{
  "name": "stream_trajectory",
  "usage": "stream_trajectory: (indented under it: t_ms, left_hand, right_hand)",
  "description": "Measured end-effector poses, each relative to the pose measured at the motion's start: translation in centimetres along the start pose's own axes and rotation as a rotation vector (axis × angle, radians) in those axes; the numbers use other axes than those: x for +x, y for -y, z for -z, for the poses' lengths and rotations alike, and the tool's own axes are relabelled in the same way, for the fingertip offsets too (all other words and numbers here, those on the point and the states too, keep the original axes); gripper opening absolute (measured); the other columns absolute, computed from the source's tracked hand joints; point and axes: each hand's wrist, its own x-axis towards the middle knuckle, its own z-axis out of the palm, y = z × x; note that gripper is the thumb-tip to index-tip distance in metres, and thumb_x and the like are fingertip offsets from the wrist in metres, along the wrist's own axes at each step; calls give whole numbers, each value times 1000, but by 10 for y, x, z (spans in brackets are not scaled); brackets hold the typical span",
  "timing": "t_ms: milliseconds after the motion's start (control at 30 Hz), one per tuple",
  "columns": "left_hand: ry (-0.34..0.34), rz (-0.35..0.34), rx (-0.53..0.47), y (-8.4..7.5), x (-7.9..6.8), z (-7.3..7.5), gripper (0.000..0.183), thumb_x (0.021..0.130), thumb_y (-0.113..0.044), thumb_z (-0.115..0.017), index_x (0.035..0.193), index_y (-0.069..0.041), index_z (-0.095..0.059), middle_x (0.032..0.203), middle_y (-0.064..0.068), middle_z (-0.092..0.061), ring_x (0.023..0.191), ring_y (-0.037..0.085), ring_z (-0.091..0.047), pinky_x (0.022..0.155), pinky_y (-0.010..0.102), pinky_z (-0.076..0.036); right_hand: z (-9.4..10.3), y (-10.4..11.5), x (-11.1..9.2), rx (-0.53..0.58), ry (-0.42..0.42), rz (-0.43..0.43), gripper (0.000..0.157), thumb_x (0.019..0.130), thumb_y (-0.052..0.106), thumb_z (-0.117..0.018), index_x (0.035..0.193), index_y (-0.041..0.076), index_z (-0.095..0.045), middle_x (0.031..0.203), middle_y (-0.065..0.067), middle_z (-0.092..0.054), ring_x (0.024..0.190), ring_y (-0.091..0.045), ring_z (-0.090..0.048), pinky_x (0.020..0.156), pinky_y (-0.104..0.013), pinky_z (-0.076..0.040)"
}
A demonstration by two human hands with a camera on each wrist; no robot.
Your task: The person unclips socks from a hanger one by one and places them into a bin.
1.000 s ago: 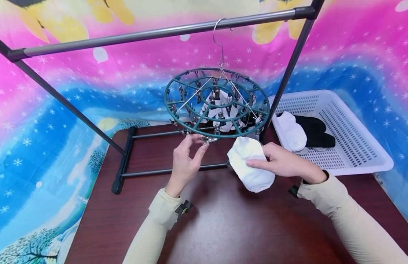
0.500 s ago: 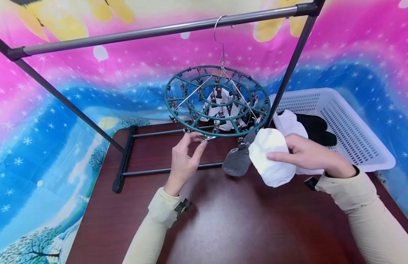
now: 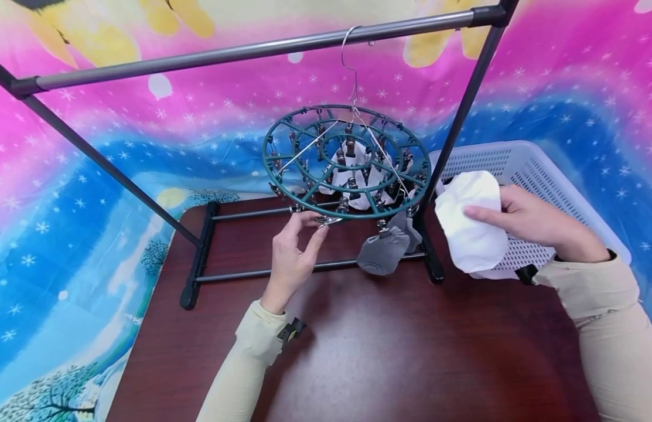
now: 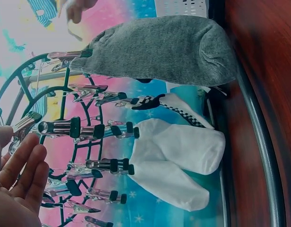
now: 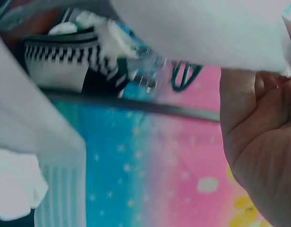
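In the head view my left hand (image 3: 293, 252) pinches a metal clip (image 3: 328, 220) at the near rim of the round green clip hanger (image 3: 315, 205). The left wrist view shows that clip (image 4: 26, 124) between thumb and fingers, with no sock in it. My right hand (image 3: 547, 221) holds a white sock (image 3: 473, 225), thumb on top, in front of the basket's left part. Just right of my left hand, a grey sock (image 3: 382, 252) hangs from another clip. A pair of white socks (image 4: 178, 149) and a checkered sock (image 4: 183, 111) hang farther back.
A dark metal rack (image 3: 241, 54) carries the hanger by its hook. At the right stands a white perforated basket (image 3: 594, 234); a white sock (image 5: 18, 184) inside it shows in the right wrist view. The brown table (image 3: 357, 351) runs under everything, before a printed cloth backdrop.
My right hand has moved right with the white sock, away from the hanger and over to the basket. The grey hanging sock has come into view. My left hand stays at its clip.
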Motion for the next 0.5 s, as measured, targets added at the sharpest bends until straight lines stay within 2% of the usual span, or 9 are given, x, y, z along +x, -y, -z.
stream_trajectory:
  t_ms: [167,367,500]
  left_hand:
    - [-1,5,-3,1,1,1,26,97,-13,-73,119,0,-66,109,13,-75,103,24,-73,95,46,-56]
    - [-3,4,-5,1,3,2,25,98,-13,-72,119,-1,-66,108,13,-75,103,25,-73,94,47,-55]
    - [-3,5,7,0,3,3,25,98,-13,-72,118,-1,-65,107,13,-75,102,25,-73,94,45,-56]
  right_hand:
    - [18,-18,6,30,-43,-131,20,107,19,-57,102,7,-72,78,1,-75,66,-14,-71,58,-30,-57]
    - [35,-46,13,93,-36,-229,21,110,25,-52,100,19,-70,79,0,-75,65,-18,-72,57,-35,-58]
    - [42,-63,19,126,-37,-267,18,110,28,-51,101,23,-66,79,-1,-73,65,-19,-72,57,-37,-59]
